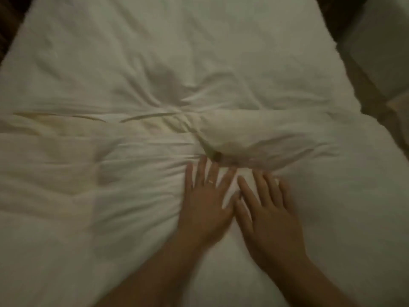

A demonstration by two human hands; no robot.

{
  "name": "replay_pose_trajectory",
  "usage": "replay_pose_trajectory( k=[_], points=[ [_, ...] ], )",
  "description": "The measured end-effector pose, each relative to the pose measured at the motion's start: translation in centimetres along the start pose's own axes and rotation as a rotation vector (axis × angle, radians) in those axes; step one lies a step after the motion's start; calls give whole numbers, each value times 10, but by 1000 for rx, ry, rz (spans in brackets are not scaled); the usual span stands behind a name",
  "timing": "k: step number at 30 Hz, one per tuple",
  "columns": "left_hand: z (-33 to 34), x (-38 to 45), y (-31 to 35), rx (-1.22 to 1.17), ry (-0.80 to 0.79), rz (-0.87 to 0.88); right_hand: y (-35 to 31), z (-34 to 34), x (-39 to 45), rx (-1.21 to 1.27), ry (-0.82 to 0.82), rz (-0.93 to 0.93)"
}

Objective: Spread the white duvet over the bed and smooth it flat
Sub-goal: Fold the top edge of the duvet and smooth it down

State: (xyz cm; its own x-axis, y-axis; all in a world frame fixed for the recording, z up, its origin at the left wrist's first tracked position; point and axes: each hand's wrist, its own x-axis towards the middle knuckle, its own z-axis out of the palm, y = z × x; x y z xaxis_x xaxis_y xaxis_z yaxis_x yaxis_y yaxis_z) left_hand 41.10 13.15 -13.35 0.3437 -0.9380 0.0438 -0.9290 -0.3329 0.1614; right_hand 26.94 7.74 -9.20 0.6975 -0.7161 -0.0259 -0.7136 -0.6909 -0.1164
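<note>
Though the white duvet (pixel 155 63) already covers the bed from the near edge to the far one, I judge the job only partly done: a puffed ridge (pixel 243 125) and radiating creases cross its middle. Just near of that ridge, the left hand (pixel 205 204) and right hand (pixel 265 216) lie side by side, fingers straight and spread, pressing the cloth flat; smoothing outward remains.

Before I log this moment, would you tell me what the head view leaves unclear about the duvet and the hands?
- Bed under the white duvet: fully covered.
- Duvet's near and left edges: cut off by the frame.
- Small dark spot by the raised fold: too blurred to identify.
- How hard the left hand and right hand press: not visible.
</note>
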Motion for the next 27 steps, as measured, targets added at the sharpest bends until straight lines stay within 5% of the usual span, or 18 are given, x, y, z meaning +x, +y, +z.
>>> replay_pose_trajectory(
  k=[3, 7, 10, 12, 16, 20, 24, 27],
  points=[
    [28, 35, -27, 164, -124, -19, 44, 29, 2, -37, -167, 65],
    [2, 47, 5, 34, 65, -73, 50, 2, 3, 78, 4, 82],
    [-25, 69, 92, -307, 191, 323, 91, -44, 11, 66, 174, 128],
    [-9, 101, 133, -224, 97, 516, 143, -44, 8, -33, 55, 227],
    [54, 157, 138, 13, -149, 408, 230, -3, -5, -57, -196, 329],
    [27, 175, 183, 12, -50, 343, 229, -17, -12, 2, -70, 510],
    [24, 184, 217, 45, -73, 859, 186, -15, -34, 188, 18, 359],
    [59, 224, 202, 170, -121, 705, 237, 16, -53, 122, -69, 418]
  ],
)
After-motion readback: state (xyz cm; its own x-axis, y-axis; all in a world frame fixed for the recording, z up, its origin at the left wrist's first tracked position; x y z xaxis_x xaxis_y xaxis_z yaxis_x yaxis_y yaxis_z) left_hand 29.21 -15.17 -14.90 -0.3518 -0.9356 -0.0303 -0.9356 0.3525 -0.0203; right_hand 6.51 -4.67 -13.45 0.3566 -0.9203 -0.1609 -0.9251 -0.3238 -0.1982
